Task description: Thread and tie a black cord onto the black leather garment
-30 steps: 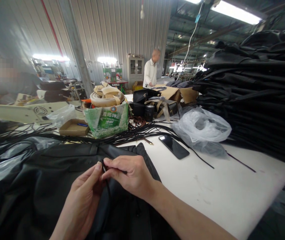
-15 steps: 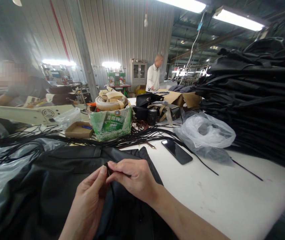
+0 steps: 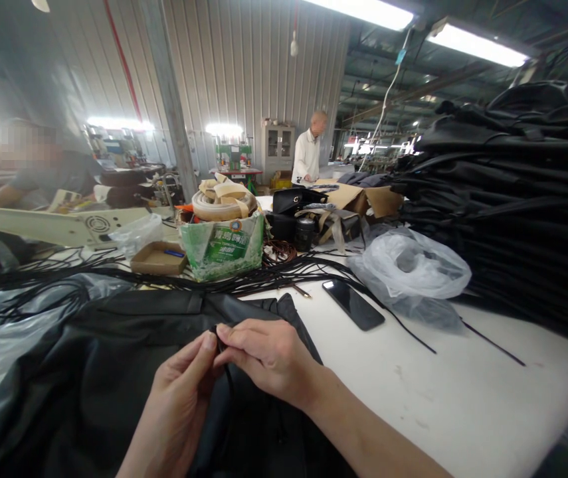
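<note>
A thin black cord (image 3: 220, 340) is pinched between the fingertips of both hands, low in the middle of the view, just above a dark, glossy black garment (image 3: 114, 358) spread over the near edge of the white worktable (image 3: 438, 392). The left hand (image 3: 179, 398) closes thumb and forefinger on the cord from below; the right hand (image 3: 268, 355) clamps on it from the right, so the two hands meet at one small point. The cord's tail drops down between them over the fabric. To work such a slim cord well, I judge the grip should be kept close to its end, with the garment lying flat beneath so that the fabric does not bunch into the fingers.

Beyond the garment a tangle of loose black cords (image 3: 264, 275) runs across the table and could snag the one in hand. A black smartphone (image 3: 353, 304) lies face up just right of them, and a crumpled clear plastic bag (image 3: 410, 269) sits near it. A green carton holding rolled beige tape (image 3: 222, 236) and a shallow brown cardboard tray (image 3: 158, 257) stand behind. A tall stack of black folded material (image 3: 517, 199) fills the right side. A person in a white shirt (image 3: 307, 154) stands well apart at the back.
</note>
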Motion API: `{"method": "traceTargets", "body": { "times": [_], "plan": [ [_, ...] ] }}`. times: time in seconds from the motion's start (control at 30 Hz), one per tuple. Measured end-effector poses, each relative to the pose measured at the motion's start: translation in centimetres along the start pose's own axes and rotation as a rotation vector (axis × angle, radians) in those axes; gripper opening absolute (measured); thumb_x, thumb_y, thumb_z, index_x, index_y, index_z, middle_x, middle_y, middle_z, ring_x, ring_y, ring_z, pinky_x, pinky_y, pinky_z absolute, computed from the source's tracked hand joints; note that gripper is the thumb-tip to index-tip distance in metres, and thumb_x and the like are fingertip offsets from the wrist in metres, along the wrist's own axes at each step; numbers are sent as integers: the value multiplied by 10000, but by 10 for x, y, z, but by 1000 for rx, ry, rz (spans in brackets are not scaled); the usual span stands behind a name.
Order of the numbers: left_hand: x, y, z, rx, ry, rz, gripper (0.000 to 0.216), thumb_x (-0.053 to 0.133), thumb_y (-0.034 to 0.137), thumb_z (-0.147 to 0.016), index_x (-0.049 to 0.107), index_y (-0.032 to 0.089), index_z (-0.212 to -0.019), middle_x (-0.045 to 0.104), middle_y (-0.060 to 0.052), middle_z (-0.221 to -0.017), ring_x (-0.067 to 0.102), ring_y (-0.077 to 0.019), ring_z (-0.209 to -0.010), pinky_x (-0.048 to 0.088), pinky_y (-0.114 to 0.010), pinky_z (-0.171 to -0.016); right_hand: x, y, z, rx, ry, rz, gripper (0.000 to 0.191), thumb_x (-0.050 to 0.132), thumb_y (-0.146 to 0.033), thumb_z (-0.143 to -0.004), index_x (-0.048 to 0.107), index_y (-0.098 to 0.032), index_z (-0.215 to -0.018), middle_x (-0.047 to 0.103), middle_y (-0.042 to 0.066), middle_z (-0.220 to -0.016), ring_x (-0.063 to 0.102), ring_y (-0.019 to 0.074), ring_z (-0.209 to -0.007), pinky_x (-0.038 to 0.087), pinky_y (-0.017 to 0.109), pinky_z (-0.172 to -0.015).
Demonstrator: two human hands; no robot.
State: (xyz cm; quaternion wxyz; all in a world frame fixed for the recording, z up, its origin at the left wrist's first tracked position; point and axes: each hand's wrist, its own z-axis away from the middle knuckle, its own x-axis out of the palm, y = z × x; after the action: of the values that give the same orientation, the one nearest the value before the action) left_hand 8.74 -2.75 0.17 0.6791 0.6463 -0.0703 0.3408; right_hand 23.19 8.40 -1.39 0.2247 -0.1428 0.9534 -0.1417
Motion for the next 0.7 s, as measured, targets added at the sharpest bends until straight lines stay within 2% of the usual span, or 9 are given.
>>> {"method": "traceTargets", "body": {
  "times": [0.1,0.27,0.5,0.63,0.7],
  "plan": [
    [0,-3,-1,7,3,-12,429,1086,429,-782,928,181,-1094,854,-128,-1114,810,-276,-1011,696,-304,-850,-2,0,0,-29,-48,53,254,679,-182,-1190,745,-96,-1420,832,155,-1188,838,219,-1063,715,269,-914],
    [2,-3,-1,15,36,-16,483,1123,441,-708,928,174,-1060,853,-130,-1087,814,-295,-1002,705,-333,-854,-3,2,-1,-30,-90,109,257,650,-225,-1212,736,-101,-1420,828,141,-1143,832,211,-1014,705,260,-872],
    [5,11,2,41,18,-35,448,1125,452,-685,915,180,-972,836,-114,-993,802,-250,-929,669,-242,-785,-12,-9,-11,-69,-58,52,344,722,-206,-1179,717,-133,-1515,823,125,-1194,818,193,-1034,705,256,-907],
    [4,15,0,114,31,-105,496,1120,521,-671,920,194,-986,832,-102,-987,794,-247,-954,668,-244,-849,-12,-14,-10,-67,-57,97,278,712,-220,-1190,748,-168,-1461,831,101,-1154,820,184,-995,694,247,-874],
    [2,14,-1,146,44,-131,492,1116,531,-676,937,214,-1007,839,-95,-991,796,-246,-976,666,-251,-907,-9,-15,-9,-51,-33,88,255,714,-219,-1191,750,-168,-1438,836,100,-1161,832,186,-1028,697,244,-905]
  ]
}}
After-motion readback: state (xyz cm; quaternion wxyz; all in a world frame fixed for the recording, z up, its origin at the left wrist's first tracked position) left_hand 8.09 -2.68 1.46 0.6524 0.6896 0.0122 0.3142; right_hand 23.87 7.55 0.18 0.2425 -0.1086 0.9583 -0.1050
